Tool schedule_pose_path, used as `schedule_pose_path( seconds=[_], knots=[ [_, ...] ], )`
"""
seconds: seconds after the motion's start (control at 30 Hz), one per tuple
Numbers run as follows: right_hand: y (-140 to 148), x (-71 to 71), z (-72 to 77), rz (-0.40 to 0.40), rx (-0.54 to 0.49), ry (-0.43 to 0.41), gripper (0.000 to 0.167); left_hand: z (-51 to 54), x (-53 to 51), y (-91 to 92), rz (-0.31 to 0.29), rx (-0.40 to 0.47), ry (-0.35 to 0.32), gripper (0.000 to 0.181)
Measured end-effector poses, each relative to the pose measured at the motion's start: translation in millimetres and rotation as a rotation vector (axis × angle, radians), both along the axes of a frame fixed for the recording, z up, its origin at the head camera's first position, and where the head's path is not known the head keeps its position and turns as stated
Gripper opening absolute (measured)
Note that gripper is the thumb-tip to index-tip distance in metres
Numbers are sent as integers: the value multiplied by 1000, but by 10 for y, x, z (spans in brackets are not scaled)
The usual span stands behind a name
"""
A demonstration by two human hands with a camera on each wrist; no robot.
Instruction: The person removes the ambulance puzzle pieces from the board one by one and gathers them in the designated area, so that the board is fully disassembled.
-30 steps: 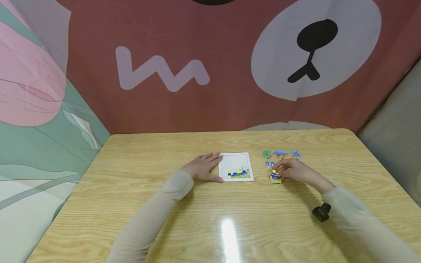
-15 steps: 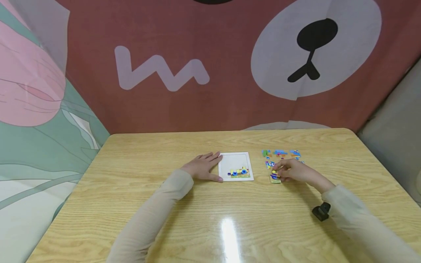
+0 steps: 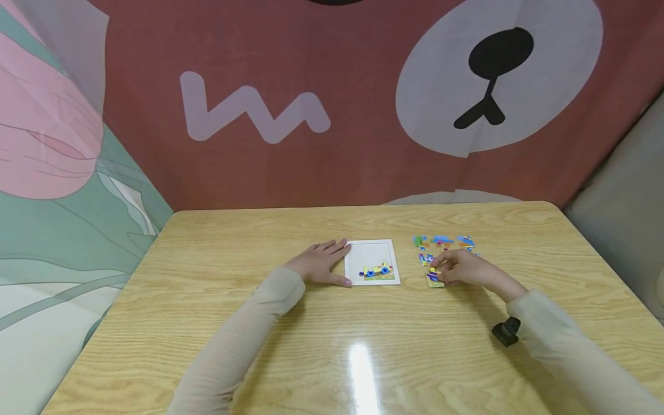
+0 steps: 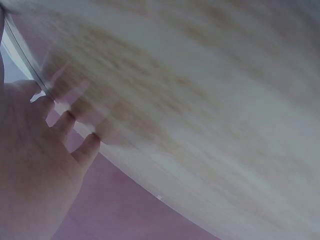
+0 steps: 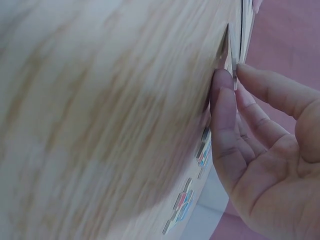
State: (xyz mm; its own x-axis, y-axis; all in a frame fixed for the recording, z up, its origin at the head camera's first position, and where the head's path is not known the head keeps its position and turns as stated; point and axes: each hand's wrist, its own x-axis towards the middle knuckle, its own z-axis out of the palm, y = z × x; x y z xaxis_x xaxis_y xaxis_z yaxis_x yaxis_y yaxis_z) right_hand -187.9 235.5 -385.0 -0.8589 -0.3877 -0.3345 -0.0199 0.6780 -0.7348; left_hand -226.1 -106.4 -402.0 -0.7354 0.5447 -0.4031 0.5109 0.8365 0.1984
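My left hand (image 3: 323,264) rests flat with spread fingers at the left edge of a white puzzle tray (image 3: 369,241). In the tray's lower right lie joined puzzle pieces (image 3: 377,272) with yellow and blue parts. My right hand (image 3: 463,269) pinches a yellow, blue and green puzzle piece (image 3: 434,280) just right of the tray. In the right wrist view, that thin puzzle piece (image 5: 231,47) stands tilted, its edge between my thumb and a finger. In the left wrist view, my left hand (image 4: 45,145) shows its palm side, with the fingertips along the table edge.
Loose puzzle pieces (image 3: 442,240) lie in rows behind my right hand, some partly hidden by it. Two of the loose pieces (image 5: 180,205) show in the right wrist view. The wooden table (image 3: 311,357) meets a printed curtain (image 3: 290,173) at its back edge.
The piece in my right hand has shifted very slightly to the right. My left hand and the tray have stayed in place.
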Motion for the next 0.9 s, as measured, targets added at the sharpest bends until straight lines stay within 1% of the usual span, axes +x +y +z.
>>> schedule_pose_path(
  seconds=[0.2, 0.53, 0.73, 0.9],
  knots=[
    [2, -2, 9, -2, 5, 0, 31, -4, -8, 0, 2, 2, -4, 94],
    [10, -5, 6, 25, 2, -2, 31, 0, -6, 2, 3, 0, -5, 94],
    [11, -10, 2, 15, 11, -3, 30, -19, -14, 2, 3, -2, -5, 94],
    [10, -13, 6, 11, 10, -10, 30, -12, -8, -2, 4, 4, -3, 94]
  ],
)
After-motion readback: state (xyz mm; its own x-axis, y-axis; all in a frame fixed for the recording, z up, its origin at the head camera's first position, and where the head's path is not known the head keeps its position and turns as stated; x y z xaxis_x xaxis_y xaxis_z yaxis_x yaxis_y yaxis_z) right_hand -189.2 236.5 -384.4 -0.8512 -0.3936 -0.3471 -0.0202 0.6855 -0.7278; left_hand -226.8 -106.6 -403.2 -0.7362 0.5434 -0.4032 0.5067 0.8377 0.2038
